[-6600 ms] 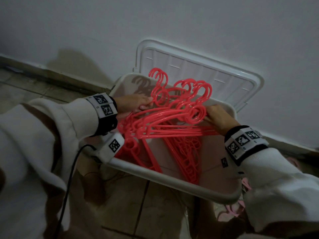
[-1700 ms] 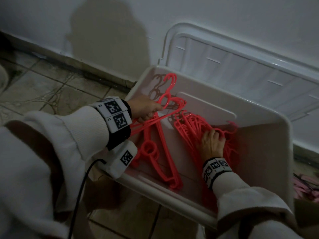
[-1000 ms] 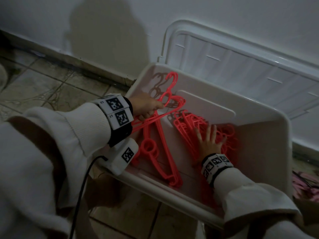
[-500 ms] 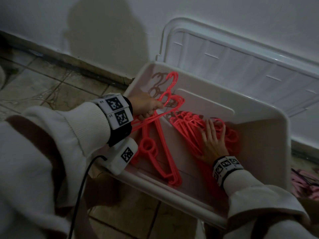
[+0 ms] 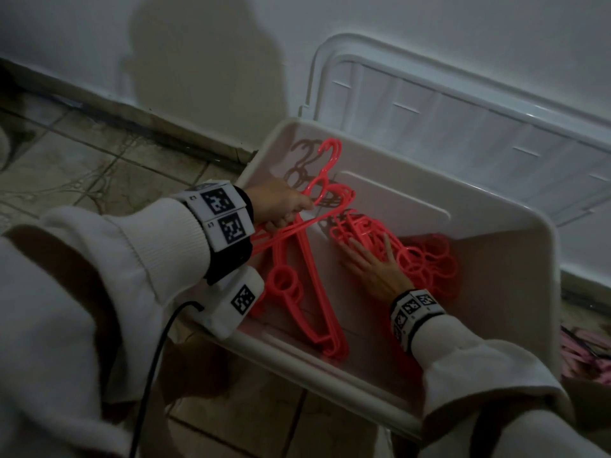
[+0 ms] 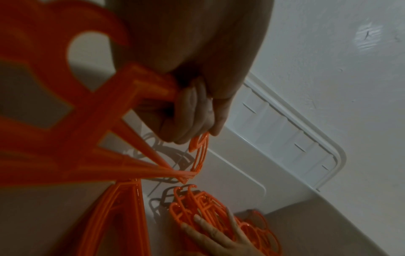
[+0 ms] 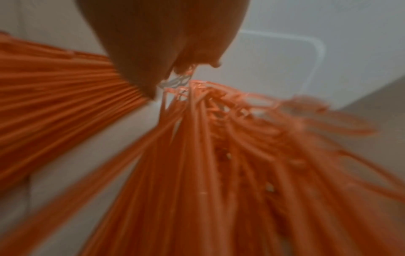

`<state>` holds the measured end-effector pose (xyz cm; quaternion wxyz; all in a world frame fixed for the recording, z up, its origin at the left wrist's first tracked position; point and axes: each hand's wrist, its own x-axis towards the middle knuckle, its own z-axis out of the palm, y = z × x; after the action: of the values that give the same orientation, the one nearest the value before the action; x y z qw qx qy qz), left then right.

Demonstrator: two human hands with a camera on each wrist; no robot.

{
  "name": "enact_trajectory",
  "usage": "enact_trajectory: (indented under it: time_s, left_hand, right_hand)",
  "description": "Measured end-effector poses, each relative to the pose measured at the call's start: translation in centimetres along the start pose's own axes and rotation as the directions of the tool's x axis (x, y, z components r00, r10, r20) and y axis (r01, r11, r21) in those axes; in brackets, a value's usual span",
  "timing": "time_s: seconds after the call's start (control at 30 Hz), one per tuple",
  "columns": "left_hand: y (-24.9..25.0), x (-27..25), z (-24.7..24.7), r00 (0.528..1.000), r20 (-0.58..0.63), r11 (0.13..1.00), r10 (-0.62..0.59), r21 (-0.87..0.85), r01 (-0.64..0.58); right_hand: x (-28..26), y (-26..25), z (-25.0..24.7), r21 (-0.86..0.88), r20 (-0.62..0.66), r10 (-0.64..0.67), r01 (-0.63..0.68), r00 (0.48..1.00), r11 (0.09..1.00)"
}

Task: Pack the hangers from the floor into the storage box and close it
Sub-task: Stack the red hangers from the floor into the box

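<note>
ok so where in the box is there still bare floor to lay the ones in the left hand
Bare strip of storage box floor between the left hand's hangers and the right hand, running to the near wall. Crowded: the pile the right hand presses.

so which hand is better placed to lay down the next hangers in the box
Probably the left hand: it already grips a few hangers propped inside the box. The right hand lies flat, fingers spread, on the pile, holding nothing.
</note>
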<state>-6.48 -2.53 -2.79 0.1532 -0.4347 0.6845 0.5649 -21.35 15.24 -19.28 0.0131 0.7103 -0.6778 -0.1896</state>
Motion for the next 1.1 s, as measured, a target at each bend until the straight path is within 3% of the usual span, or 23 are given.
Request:
enact_trajectory:
  time_s: [0.07,0.17,0.3,0.5,0.7,0.8,0.97,1.03,1.1]
  left_hand:
    - [0.0,0.0,0.0,1.0,0.0,1.0,0.006,0.005,-0.006]
    - [-0.1,0.0,-0.1,1.0,-0.017,1.0,0.009,-0.002,-0.009]
    - [-0.1,-0.1,-0.1,1.0,-0.008,1.0,0.001,-0.015,-0.001]
    - [0.1,-0.1,0.1,1.0,-0.011,1.0,-0.015,-0.003,0.015]
    - [0.5,-0.4,0.4,0.999,-0.034,0.999,0.03,0.034,-0.029]
    - [0.7,-0.6,0.6,0.999,-0.036,0.999,0.04,0.017,-0.04]
    - [1.0,-1.0,1.2,0.999,-0.03,0.999,0.035,-0.017,-0.035]
    - [1.1,-1.1,1.2,0.999,-0.037,0.999,0.039,-0.013,-0.04]
    - [1.1,-1.1,1.2,0.998,-0.038,0.999,0.044,-0.011,-0.045]
  right_hand:
    - [0.1,-0.2,-0.2,-0.002,0.103,-0.055,0.056,0.993,0.998]
    - [0.2,-0.3,-1.1,-0.074,0.242,0.053,-0.036,0.969,0.997]
    - [-0.7,-0.6,-1.5,-0.114,0.257,0.185,-0.16,0.948,0.98]
    - [-1.7,0.8,-0.5,-0.009,0.016,0.146,-0.145,0.989,0.989]
    - [-2.8,2.2,-1.5,0.134,0.055,0.083,-0.09,0.995,0.987]
    - [-3.2,2.4,-1.7,0.192,0.008,0.076,-0.076,0.997,0.979]
    - [-3.8,2.6,-1.9,0.234,0.069,0.091,-0.105,0.993,0.967]
    - [-4.0,2.7,-2.8,0.201,0.139,0.153,-0.179,0.978,0.963]
    - [-4.4,2.6,-3.8,0.206,0.261,0.292,-0.349,0.92,0.914]
